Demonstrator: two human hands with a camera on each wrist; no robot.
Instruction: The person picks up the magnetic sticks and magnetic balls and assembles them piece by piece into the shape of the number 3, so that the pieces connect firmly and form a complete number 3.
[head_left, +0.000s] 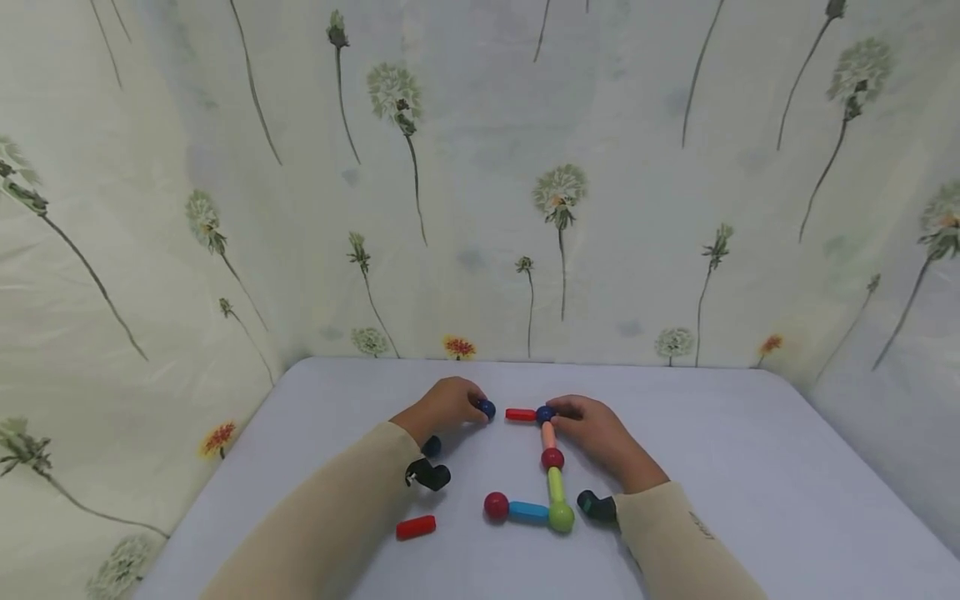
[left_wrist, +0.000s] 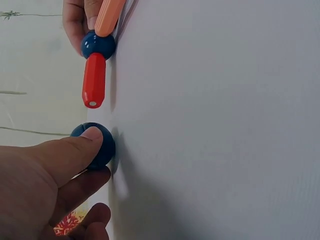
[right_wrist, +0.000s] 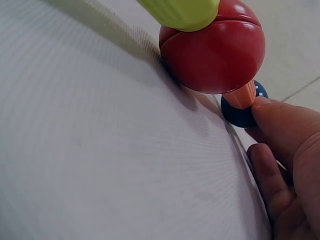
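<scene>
My left hand [head_left: 450, 402] pinches a dark blue ball [head_left: 487, 409] between thumb and fingers, close over the white table. A short gap separates that ball from the free end of a red stick [head_left: 520, 414]. The stick's other end joins a second blue ball [head_left: 545, 414], which my right hand [head_left: 596, 429] holds with thumb and fingertips. From this ball an orange stick [head_left: 549, 435] runs to a red ball [head_left: 552, 459]. A yellow-green stick [head_left: 555, 485] links it to a yellow-green ball [head_left: 561, 517], and a blue stick [head_left: 528, 512] leads on to another red ball [head_left: 497, 507].
A loose red stick [head_left: 416, 527] lies on the white table [head_left: 750, 467] near the left forearm. Another dark blue ball [head_left: 432, 447] sits beside the left wrist, partly hidden by it. Behind the table hangs a cloth [head_left: 480, 208] printed with dandelions.
</scene>
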